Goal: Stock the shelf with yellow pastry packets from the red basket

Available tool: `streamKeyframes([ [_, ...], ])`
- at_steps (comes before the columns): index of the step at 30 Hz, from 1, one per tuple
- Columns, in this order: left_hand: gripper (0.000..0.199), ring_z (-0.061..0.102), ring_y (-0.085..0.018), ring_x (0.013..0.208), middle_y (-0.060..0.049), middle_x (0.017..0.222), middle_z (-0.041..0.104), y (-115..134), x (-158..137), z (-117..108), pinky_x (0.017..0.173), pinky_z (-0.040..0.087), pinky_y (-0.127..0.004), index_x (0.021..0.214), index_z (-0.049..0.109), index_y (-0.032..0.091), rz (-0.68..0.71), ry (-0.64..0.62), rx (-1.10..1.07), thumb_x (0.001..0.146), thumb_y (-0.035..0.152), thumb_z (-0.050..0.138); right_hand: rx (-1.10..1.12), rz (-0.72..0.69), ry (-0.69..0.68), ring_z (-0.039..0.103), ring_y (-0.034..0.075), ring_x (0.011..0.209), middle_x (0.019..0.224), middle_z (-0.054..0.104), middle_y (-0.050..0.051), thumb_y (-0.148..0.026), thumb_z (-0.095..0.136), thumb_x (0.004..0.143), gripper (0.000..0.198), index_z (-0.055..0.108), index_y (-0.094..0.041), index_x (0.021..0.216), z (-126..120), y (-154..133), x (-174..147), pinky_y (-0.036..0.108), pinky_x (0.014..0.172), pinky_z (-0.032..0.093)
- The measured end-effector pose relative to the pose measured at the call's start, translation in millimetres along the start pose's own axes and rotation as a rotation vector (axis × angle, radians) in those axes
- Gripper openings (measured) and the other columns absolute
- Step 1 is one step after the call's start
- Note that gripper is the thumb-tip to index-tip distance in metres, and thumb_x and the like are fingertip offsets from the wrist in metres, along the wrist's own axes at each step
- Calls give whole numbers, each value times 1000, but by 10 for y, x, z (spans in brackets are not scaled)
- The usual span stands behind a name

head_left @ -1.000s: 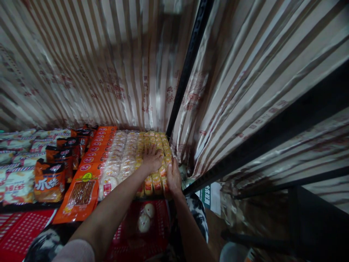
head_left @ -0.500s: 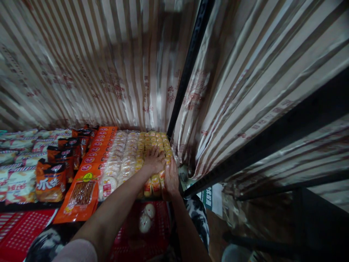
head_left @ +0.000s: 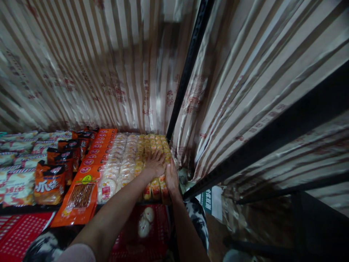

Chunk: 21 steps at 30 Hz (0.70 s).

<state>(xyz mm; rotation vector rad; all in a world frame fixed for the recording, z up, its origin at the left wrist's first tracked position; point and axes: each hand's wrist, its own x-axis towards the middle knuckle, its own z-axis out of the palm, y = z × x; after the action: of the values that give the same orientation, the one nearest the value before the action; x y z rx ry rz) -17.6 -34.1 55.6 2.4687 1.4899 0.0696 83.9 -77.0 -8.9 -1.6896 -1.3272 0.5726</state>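
Observation:
My left hand (head_left: 156, 162) lies with fingers spread on top of rows of small yellow snack packets (head_left: 155, 189) at the right end of the shelf. Pressed flat along the right side of those packets is my right hand (head_left: 171, 176), its fingers stretched out. Neither hand is wrapped round a packet. Just left of the yellow packets stand rows of clear-wrapped round white pastries (head_left: 107, 189). Beside these, an overlapping row of orange snack bags (head_left: 81, 196) leans, the front one showing brown sticks through its window.
Dark orange bags (head_left: 49, 183) and white bags (head_left: 19, 185) fill the shelf's left part. Below is a red basket (head_left: 160, 233) holding white wrapped pastries (head_left: 144, 225), with another red basket (head_left: 24, 229) at left. Black shelf posts (head_left: 188, 76) rise before a striped curtain (head_left: 122, 65).
The view has shifted very slightly. Both hands stay at the yellow packets, nearly in the same place.

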Motion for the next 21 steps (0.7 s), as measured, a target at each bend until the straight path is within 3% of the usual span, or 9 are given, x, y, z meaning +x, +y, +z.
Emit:
streamKeyframes([
  [5,60,10,-23,138,-2,149,20,1,-3,-14,111,6,-51,140,27,23,-13,-22,-27,87,50,20,92,28,16,22,18,135,145,29,12,-57,12,87,73,30,-9,138,-17,23,10,38,113,14],
  [9,60,3,-23,139,-3,150,17,7,-22,-20,111,6,-51,140,26,24,-32,31,-36,88,51,18,135,66,58,29,19,132,142,35,11,-55,11,89,68,36,-12,136,-57,15,4,39,110,20],
  [15,58,2,-22,139,-3,150,18,-14,-80,52,111,6,-49,141,25,23,-27,32,12,88,46,18,-22,-12,99,32,20,130,139,39,14,-49,18,89,63,36,-10,135,-8,-33,-59,40,108,24],
  [21,60,0,-23,139,-2,151,13,-27,-79,17,111,2,-49,142,22,24,-16,-24,35,87,49,20,-75,47,125,33,22,129,140,38,14,-50,23,88,64,33,-11,137,13,-89,-114,41,107,24],
])
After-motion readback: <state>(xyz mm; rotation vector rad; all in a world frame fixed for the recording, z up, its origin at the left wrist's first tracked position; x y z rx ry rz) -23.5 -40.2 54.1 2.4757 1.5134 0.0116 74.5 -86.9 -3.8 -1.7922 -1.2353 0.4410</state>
